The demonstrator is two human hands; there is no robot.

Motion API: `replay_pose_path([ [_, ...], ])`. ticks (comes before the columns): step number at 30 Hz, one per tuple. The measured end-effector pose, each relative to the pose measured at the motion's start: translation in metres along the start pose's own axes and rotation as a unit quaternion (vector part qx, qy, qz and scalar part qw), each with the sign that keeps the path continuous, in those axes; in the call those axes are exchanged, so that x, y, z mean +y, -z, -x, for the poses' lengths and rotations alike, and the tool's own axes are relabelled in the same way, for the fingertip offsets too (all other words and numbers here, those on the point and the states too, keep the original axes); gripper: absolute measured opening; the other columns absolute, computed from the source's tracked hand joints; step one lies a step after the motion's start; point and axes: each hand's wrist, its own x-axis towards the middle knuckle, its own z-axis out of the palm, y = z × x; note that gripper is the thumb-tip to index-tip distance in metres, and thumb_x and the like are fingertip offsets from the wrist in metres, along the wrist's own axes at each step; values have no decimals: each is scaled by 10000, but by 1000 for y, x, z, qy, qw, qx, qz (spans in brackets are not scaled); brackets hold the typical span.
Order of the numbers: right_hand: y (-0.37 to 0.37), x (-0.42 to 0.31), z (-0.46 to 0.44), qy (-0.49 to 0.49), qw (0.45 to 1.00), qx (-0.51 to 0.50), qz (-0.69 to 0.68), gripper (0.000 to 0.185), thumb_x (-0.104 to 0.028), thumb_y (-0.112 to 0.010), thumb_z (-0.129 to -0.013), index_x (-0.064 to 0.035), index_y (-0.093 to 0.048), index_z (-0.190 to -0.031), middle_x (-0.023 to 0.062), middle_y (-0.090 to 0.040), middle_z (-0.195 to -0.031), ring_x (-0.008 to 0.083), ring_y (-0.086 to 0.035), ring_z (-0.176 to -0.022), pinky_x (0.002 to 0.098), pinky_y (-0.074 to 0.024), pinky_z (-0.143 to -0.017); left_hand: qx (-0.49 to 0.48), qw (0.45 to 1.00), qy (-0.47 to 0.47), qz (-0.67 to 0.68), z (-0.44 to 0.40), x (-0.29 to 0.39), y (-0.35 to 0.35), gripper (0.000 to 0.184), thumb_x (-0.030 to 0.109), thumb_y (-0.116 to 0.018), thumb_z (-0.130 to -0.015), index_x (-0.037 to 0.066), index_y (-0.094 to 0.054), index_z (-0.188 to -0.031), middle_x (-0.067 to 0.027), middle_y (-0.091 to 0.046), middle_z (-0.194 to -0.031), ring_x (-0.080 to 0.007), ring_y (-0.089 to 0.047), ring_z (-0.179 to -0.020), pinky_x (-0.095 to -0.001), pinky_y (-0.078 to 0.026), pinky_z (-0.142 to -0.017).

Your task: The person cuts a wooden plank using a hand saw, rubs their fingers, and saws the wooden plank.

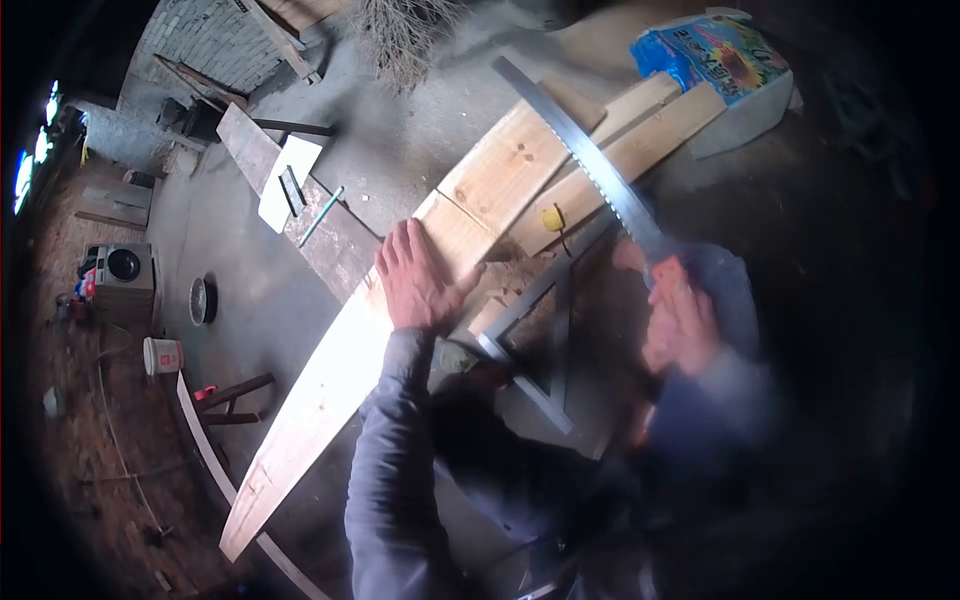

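Note:
A long, pale wooden plank runs diagonally through the view, with a dark line across its upper part. My left hand lies flat on the plank just below that line, its fingers stretched out. In my right hand is the orange handle of a handsaw. The saw's blade slants up and left past the plank's upper end, and its teeth show on the lower edge. Motion blurs my right hand and sleeve. A yellow tape measure sits between my hands, on the wood to the right of the plank.
More boards lie right of the plank, by a blue printed bag. A darker board carries a white sheet and a green stick. Metal bars stand below. A twig bundle and a basin are farther off.

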Motion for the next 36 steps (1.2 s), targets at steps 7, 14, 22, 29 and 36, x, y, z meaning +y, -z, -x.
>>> replay_pose_path([
  [7, 16, 29, -19, -149, 951, -39, -268, 519, -591, -422, -1073, -94, -559, -1136, -96, -367, -676, 45, -324, -500, 264, -369, -549, -29, 999, 1, 13, -6, 1, 6, 1168, 691, -755, -746, -83, -337, -1515, -289, -426, -1494, -448, -378, -1411, -550, -269, -1196],
  [14, 11, 29, -21, -170, 942, -30, -287, 501, -574, -406, -1086, -94, -548, -1105, -87, -372, -677, 44, -322, -511, 262, -371, -556, -14, 999, -26, 16, -6, -6, -3, 1157, 715, -719, -767, -124, -347, -1472, -320, -431, -1441, -485, -388, -1375, -590, -244, -1190],
  [22, -20, 1, -16, -1, 996, 31, 78, 199, -228, -503, -1084, -37, -536, -1038, -30, -447, -680, 55, -454, -529, 240, -396, -469, -12, 1000, -4, -9, -2, -1, -2, 1146, 706, -741, -762, -71, -346, -1507, -281, -420, -1497, -446, -373, -1410, -525, -266, -1201],
  [29, -59, 21, -60, 320, 856, -18, 406, 326, -181, -627, -1008, -47, -672, -1302, 225, -700, -944, 381, -697, -858, 417, -535, -736, 15, 1000, 1, -16, 3, -1, -4, 1141, 733, -714, -761, -77, -376, -1489, -270, -427, -1492, -428, -374, -1412, -512, -256, -1210],
  [36, -97, 43, -111, 370, 797, -32, 477, 245, -236, -639, -997, -3, -669, -1067, 257, -665, -881, 450, -658, -836, 515, -509, -716, 11, 1000, 18, 16, 3, 1, 2, 1134, 726, -727, -749, -58, -391, -1496, -243, -423, -1511, -395, -364, -1440, -499, -242, -1221],
])
